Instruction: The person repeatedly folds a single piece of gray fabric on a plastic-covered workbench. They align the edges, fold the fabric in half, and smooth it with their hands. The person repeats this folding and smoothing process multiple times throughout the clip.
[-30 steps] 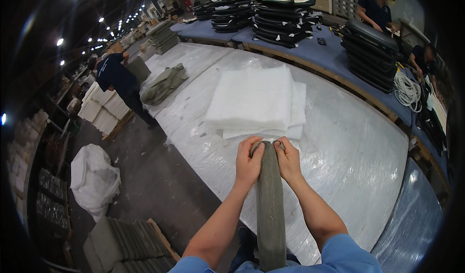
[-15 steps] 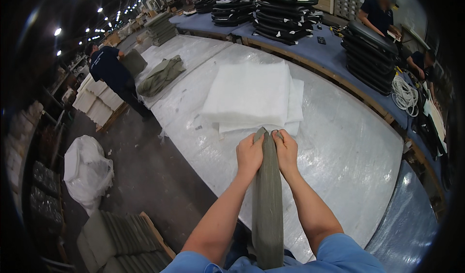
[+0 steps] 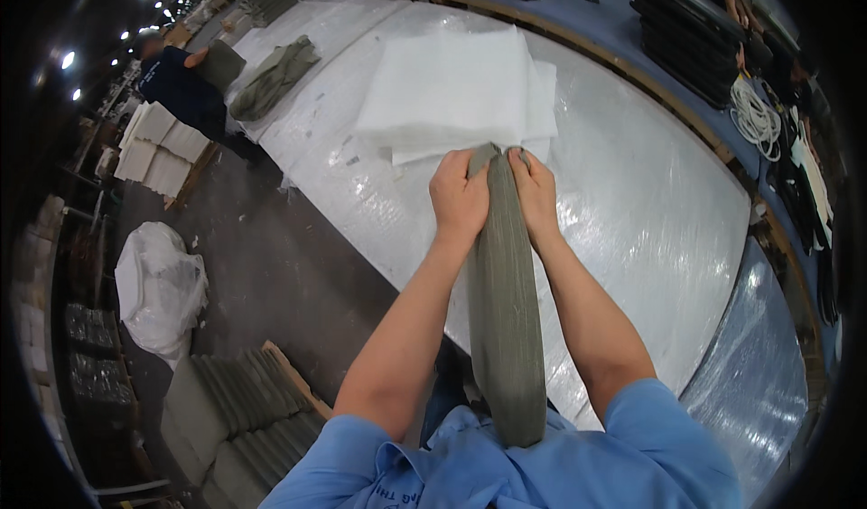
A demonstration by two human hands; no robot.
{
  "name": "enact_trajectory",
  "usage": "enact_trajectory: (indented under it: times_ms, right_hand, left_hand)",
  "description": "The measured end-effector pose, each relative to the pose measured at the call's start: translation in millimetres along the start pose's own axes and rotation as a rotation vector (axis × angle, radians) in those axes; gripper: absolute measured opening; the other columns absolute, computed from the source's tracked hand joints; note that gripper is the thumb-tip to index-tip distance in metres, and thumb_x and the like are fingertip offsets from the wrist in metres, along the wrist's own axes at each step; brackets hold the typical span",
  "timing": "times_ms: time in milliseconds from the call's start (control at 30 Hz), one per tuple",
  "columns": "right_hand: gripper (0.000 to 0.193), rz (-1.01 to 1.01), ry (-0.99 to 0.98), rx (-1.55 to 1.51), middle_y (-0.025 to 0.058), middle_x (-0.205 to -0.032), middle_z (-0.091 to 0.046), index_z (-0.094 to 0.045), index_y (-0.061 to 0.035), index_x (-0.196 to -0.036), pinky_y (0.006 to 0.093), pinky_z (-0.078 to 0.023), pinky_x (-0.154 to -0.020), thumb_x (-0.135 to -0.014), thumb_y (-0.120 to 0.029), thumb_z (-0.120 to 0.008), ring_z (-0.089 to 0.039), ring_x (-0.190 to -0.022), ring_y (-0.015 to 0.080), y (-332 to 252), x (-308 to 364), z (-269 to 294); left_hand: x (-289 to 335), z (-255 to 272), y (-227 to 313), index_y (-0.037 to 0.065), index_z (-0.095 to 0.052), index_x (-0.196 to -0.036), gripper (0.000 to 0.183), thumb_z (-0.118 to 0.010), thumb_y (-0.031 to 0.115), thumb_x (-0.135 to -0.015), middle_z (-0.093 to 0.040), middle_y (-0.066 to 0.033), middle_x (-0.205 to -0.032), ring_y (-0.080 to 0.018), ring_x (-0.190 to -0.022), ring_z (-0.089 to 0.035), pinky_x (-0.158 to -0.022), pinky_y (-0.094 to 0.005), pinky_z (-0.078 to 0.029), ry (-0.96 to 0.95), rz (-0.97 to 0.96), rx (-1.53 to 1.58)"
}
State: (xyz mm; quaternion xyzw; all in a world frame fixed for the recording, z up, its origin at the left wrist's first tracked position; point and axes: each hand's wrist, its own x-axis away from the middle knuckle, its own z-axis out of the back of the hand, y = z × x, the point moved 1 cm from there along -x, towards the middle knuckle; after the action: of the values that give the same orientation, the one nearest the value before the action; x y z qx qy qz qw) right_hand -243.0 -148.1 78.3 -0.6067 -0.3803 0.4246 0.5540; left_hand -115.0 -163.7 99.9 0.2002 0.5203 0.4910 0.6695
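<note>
A grey-green fabric cushion (image 3: 508, 310) stands on edge between my arms, its near end against my shirt. My left hand (image 3: 461, 195) is closed on the fabric at the left of its far end. On the other side, my right hand (image 3: 535, 191) pinches the fabric at the far right corner. The cloth between the two hands looks parted at the top; what lies inside is hidden. Just beyond my fingers lies a stack of white batting sheets (image 3: 442, 84) on the plastic-covered table (image 3: 641, 211).
Crumpled green fabric (image 3: 275, 75) lies at the table's far left, near a person (image 3: 181, 84) holding a green cushion. Green cushions (image 3: 244, 410) are stacked at lower left, beside a white plastic bag (image 3: 158, 288). Black stacked pieces (image 3: 682, 39) and white rope (image 3: 754, 119) sit on the blue table.
My view has tilted down, so the table and batting appear higher. Both hands keep hold of the cushion's far end, and more of its side shows. The person at left has raised the cushion.
</note>
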Motion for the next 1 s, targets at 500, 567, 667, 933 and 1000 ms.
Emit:
enact_trajectory:
  times_ms: [500, 567, 667, 933, 1000]
  right_hand:
    - [0.044, -0.104, -0.003, 0.007, 0.0109, -0.074, -0.065, -0.068, 0.0033, -0.089, 0.0346, -0.046, -0.071, -0.103, -0.038, -0.061, -0.055, -0.071, 0.0184, 0.4, -13.7, -13.7]
    - [0.046, -0.126, -0.002, 0.044, 0.0113, -0.073, -0.065, -0.069, 0.0031, -0.087, 0.0360, -0.046, -0.070, -0.102, -0.039, -0.062, -0.057, -0.070, 0.0199, 0.2, -17.0, -13.5]
    - [0.047, -0.071, -0.027, 0.139, 0.0124, -0.073, -0.066, -0.070, 0.0025, -0.086, 0.0381, -0.047, -0.070, -0.101, -0.041, -0.062, -0.059, -0.070, 0.0220, 0.0, -21.2, -17.7]
    - [0.048, -0.110, 0.017, 0.047, 0.0099, -0.077, -0.067, -0.071, 0.0010, -0.089, 0.0355, -0.047, -0.075, -0.102, -0.044, -0.060, -0.059, -0.075, 0.0198, -1.1, -11.4, -19.5]
    - [0.050, -0.100, 0.011, -0.050, 0.0097, -0.078, -0.067, -0.071, 0.0011, -0.091, 0.0347, -0.047, -0.075, -0.103, -0.045, -0.058, -0.058, -0.076, 0.0190, -1.0, -5.2, -22.1]
  left_hand:
    - [-22.4, 8.6, 8.3, -0.005, -0.072, -0.096, 0.034, -0.064, 0.029, -0.097, -0.069, -0.0199, -0.076, -0.0267, -0.072, -0.065, -0.072, -0.0388, -0.049, -0.205, 0.256, -0.109]
    - [-26.1, 5.6, 5.4, -0.007, -0.072, -0.094, 0.037, -0.065, 0.029, -0.097, -0.068, -0.0188, -0.074, -0.0250, -0.070, -0.062, -0.071, -0.0383, -0.049, -0.229, 0.283, -0.134]
    - [-32.0, 5.0, -5.6, -0.007, -0.071, -0.091, 0.038, -0.065, 0.030, -0.097, -0.067, -0.0190, -0.073, -0.0255, -0.069, -0.060, -0.071, -0.0387, -0.048, -0.193, 0.299, -0.143]
    - [-21.7, 10.1, -1.7, -0.002, -0.075, -0.097, 0.035, -0.064, 0.031, -0.100, -0.070, -0.0138, -0.079, -0.0249, -0.078, -0.063, -0.075, -0.0381, -0.050, -0.040, 0.018, -0.173]
    - [-14.9, 10.7, -6.1, -0.003, -0.074, -0.099, 0.032, -0.065, 0.028, -0.101, -0.070, -0.0124, -0.078, -0.0211, -0.075, -0.063, -0.072, -0.0357, -0.050, 0.015, -0.014, -0.046]
